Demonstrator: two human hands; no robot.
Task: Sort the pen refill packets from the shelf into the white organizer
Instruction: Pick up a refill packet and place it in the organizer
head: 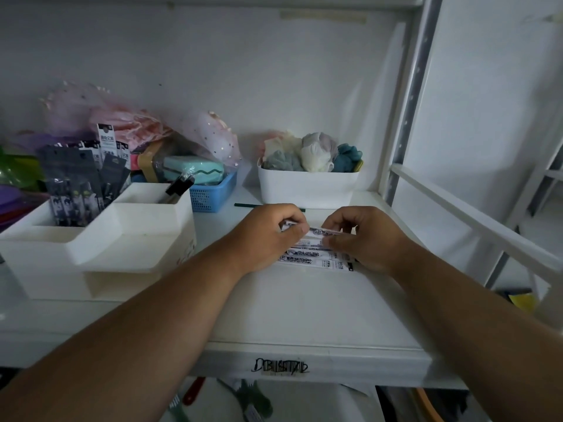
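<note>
Several white pen refill packets (316, 257) lie in a small pile on the white shelf (304, 306). My left hand (268, 236) and my right hand (368, 236) both pinch the top packet (316, 232), one at each end, just above the pile. The white organizer (100, 239) stands at the left of the shelf. Its back left compartment holds several dark packets (73, 190) standing upright, and a black pen (179, 187) leans in the back right compartment. The front tray of the organizer holds nothing that I can see.
A blue mesh basket (213, 193) with a teal case stands behind the organizer, under pink netting. A white bin (307, 187) of coloured cloth stands at the back. A thin dark green stick (243, 205) lies before it. A white metal upright and rail (457, 205) border the right side.
</note>
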